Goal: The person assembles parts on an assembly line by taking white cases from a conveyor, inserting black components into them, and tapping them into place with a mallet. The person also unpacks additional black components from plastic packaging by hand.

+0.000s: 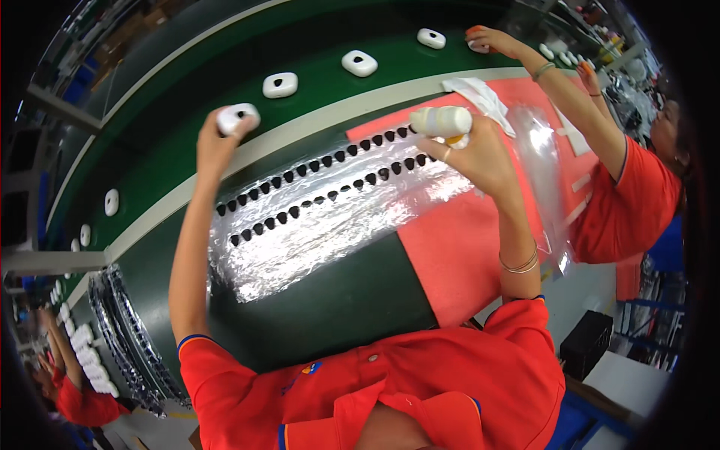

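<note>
My left hand is closed on a white rounded plastic case with a dark spot on its face, at the near edge of the green belt. My right hand grips a cream-white bottle lying on its side, over the right end of a clear plastic sheet. Something small, white and yellow, shows under the bottle; I cannot make it out. Two slanting rows of small black pieces lie on the sheet. The bottle's narrow end is near the upper row's right end.
More white cases are spaced along the green belt. A red mat, a white cloth and a clear bag lie to the right. A co-worker's hand reaches over the belt. Black strips lie at left.
</note>
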### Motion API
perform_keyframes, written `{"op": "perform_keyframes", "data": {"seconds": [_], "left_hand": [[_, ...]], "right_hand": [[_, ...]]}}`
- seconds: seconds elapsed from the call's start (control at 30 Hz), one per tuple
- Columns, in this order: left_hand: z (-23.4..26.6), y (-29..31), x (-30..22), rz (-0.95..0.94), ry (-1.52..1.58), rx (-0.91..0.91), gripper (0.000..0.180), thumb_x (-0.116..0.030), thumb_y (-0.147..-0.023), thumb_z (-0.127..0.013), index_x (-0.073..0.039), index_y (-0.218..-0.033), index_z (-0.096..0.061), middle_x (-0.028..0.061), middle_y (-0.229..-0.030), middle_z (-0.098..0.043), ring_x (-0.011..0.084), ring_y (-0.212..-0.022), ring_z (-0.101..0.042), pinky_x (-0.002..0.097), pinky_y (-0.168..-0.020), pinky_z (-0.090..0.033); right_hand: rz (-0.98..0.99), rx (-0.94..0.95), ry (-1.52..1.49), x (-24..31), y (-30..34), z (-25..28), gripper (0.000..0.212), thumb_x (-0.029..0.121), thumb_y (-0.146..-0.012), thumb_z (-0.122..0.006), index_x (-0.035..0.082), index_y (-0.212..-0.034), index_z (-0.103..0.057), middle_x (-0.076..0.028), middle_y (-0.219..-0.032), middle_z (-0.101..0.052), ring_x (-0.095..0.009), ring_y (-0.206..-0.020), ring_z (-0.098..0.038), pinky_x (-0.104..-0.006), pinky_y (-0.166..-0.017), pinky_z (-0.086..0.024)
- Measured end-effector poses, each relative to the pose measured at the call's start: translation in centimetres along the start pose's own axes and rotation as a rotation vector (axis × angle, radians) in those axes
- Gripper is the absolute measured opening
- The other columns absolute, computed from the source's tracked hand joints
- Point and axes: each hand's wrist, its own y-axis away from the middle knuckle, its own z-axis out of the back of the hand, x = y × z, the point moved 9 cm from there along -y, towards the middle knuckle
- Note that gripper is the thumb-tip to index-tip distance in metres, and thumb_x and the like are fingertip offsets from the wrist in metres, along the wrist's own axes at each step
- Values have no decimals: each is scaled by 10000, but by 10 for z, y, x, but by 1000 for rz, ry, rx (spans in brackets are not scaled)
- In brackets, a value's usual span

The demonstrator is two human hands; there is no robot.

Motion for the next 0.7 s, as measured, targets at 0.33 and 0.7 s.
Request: {"op": "perform_keyframes", "data": {"seconds": [0.33,0.7], "left_hand": [[39,-34,74,-116,-520,-135,539,-490,-765,-545,-128,-1164,-525,162,-1179,-495,338,-1087,-454,442,-901,-363],[252,24,195,608,-776,-755,935,-470,-632,-705,-101,-1329,-204,346,-1350,-79,451,-1255,-154,482,-1018,-163]], "right_hand": [[-251,3,349,-125,31,25,239,173,-664,-710,-13,-788,-625,-108,-655,-626,-169,-564,-579,-309,-542,-447],[-365,-35,253,-110,22,46,217,98,-759,-604,-55,-910,-580,-61,-574,-535,-98,-377,-426,-262,-338,-311]]}}
